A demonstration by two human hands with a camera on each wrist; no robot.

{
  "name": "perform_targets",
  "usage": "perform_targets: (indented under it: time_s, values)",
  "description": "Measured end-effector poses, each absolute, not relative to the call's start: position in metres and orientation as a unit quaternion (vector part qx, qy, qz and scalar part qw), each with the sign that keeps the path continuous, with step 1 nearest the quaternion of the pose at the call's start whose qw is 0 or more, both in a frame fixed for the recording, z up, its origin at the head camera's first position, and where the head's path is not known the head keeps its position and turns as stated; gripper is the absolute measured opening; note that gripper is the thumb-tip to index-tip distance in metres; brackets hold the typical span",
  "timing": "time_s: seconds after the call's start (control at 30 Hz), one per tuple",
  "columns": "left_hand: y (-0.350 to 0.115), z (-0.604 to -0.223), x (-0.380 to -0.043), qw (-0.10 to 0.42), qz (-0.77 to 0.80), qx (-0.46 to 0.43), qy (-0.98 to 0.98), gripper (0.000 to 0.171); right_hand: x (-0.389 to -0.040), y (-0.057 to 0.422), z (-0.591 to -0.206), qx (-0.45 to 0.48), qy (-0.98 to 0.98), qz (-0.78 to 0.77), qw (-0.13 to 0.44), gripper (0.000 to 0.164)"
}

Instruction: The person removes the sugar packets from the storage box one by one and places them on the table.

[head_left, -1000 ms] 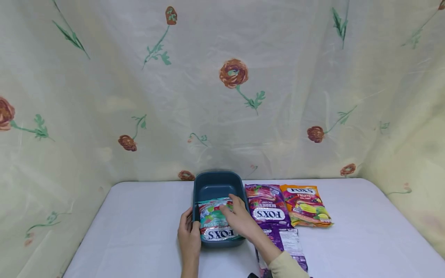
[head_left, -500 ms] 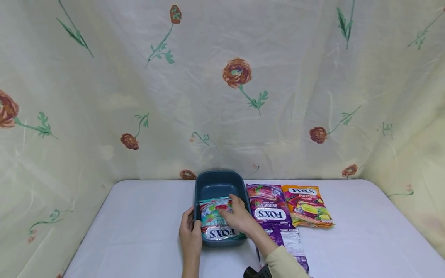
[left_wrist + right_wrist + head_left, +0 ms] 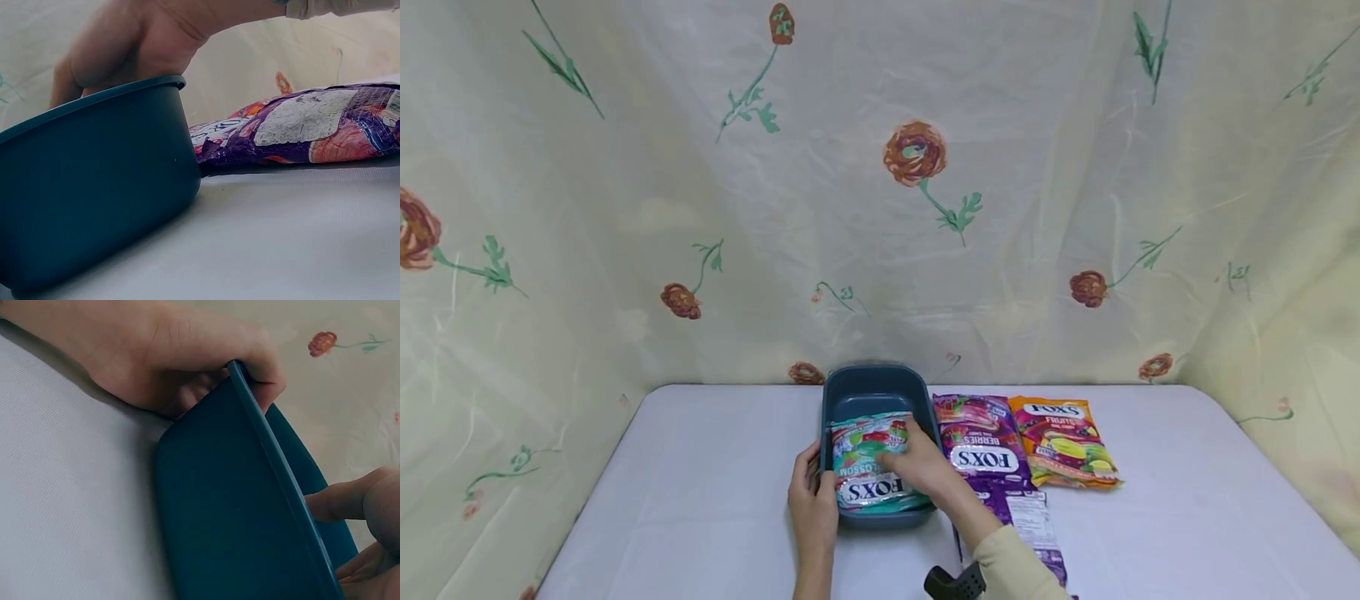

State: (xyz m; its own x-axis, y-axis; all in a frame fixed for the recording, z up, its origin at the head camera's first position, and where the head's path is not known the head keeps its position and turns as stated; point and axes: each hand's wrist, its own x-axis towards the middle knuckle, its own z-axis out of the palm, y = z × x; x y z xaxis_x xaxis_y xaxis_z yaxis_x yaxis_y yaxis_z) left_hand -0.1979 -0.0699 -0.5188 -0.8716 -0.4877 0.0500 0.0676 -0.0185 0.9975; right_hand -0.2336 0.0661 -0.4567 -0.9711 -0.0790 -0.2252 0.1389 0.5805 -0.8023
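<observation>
A dark teal plastic bin [image 3: 880, 377] stands on the white table. My left hand [image 3: 814, 504] grips its left wall, thumb hooked over the rim, as the right wrist view shows too [image 3: 206, 356]. Inside the bin's near half lies a teal candy bag [image 3: 867, 462] marked FOX'S and BLOSSOM. My right hand [image 3: 925, 467] reaches in over the right wall and holds this bag by its right side, thumb on its face; the other fingers are partly hidden. In the left wrist view, the bin's wall [image 3: 100, 175] hides the bag and the right hand's fingertips.
Right of the bin lie a purple Berries candy bag [image 3: 977, 433] and an orange Fruits candy bag [image 3: 1063, 442]. Another purple bag [image 3: 1030, 525], back side up, lies nearer, partly under the right forearm. A floral curtain [image 3: 880, 250] hangs behind the table.
The teal candy bag has shifted slightly up and away from the bin's near wall, with my right hand on it. My left hand keeps its grip on the bin.
</observation>
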Motion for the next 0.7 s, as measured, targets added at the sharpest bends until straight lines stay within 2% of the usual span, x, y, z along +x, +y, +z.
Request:
perform_targets:
  time_s: [0.27, 0.7]
  values:
    - [-0.070, -0.518, -0.199, 0.196, -0.694, 0.155, -0.675, 0.048, -0.231, 0.068, -0.458, -0.021, 0.870, -0.485, 0.086, 0.054]
    - [-0.071, -0.520, -0.199, 0.203, -0.695, 0.152, -0.672, 0.048, -0.223, 0.073, -0.456, -0.099, 0.872, -0.474, 0.079, 0.062]
